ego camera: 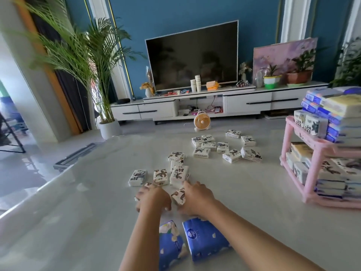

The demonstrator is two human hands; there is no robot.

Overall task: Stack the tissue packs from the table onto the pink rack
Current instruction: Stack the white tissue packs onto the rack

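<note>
Several small white tissue packs with dark prints lie on the pale table: a near group [160, 176] and a far group [222, 147]. My left hand [153, 198] lies curled over one near pack, mostly hiding it. My right hand [196, 198] grips the pack beside it [179, 195]. Two larger blue tissue packs [205, 239] lie under my forearms near the front edge. The pink rack [320, 149] stands at the right, holding several tissue packs on both shelves and on top.
The table's left edge [58, 177] runs diagonally beside the shiny floor. Beyond the table stand a small orange fan [202, 121], a white TV cabinet [195, 103] with a television, and a potted palm [105, 114].
</note>
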